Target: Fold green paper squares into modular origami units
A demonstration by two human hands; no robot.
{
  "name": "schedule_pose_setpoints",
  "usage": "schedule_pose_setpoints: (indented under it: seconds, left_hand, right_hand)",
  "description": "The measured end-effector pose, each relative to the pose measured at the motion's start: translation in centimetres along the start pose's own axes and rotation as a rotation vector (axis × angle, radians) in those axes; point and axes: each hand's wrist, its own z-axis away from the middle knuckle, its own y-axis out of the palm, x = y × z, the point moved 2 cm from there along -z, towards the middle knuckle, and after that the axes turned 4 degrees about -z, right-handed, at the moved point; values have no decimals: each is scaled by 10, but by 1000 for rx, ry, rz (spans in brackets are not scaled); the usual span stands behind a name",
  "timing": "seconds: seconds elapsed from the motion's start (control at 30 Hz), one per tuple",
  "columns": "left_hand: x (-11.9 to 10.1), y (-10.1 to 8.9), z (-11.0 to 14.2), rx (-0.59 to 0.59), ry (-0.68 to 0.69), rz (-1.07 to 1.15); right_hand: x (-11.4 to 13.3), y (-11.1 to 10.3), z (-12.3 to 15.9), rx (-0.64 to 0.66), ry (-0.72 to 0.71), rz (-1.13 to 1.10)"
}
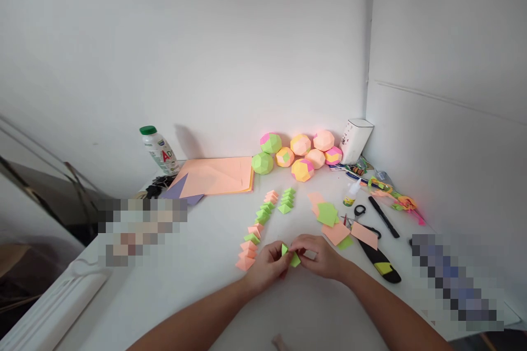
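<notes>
Between both hands, over the front middle of the table, is a small piece of folded green paper [295,259]. My left hand [272,266] pinches its left side, and the fingers of my right hand [316,256] are closed on its upper right part. My fingertips hide some of the folds. Just left of my left hand runs a row of small peach and green folded paper pieces [247,259]. A shorter row of green folded pieces [287,201] stands beyond my hands. Flat green and peach paper pieces [328,214] lie beyond my right hand.
Several coloured paper balls [302,169] sit against the wall beside a stack of peach sheets [218,175]. A white bottle [160,149] stands at the left. Toward the right are scissors [359,210], a glue bottle [351,194], a cutter knife [381,263] and a black pen [383,217].
</notes>
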Motion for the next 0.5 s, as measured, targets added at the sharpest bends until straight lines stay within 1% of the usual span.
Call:
schedule_pose_setpoints:
  seconds: [0.07,0.17,0.23,0.37,0.5]
  left_hand:
    - [0,1,-1,-12,11,30]
    - [2,1,-4,-78,15,103]
    - [2,0,-7,-127,1,146]
    - [0,0,-8,-166,-7,176]
    - [-3,0,-5,-125,7,165]
  right_hand:
    - [-1,-1,-1,-33,-32,17]
    - [-3,-4,-2,-109,-59,67]
    - [-4,-4,-1,-124,-78,114]
    - [-5,-4,0,-54,-137,219]
    - [-5,-4,0,-19,-162,283]
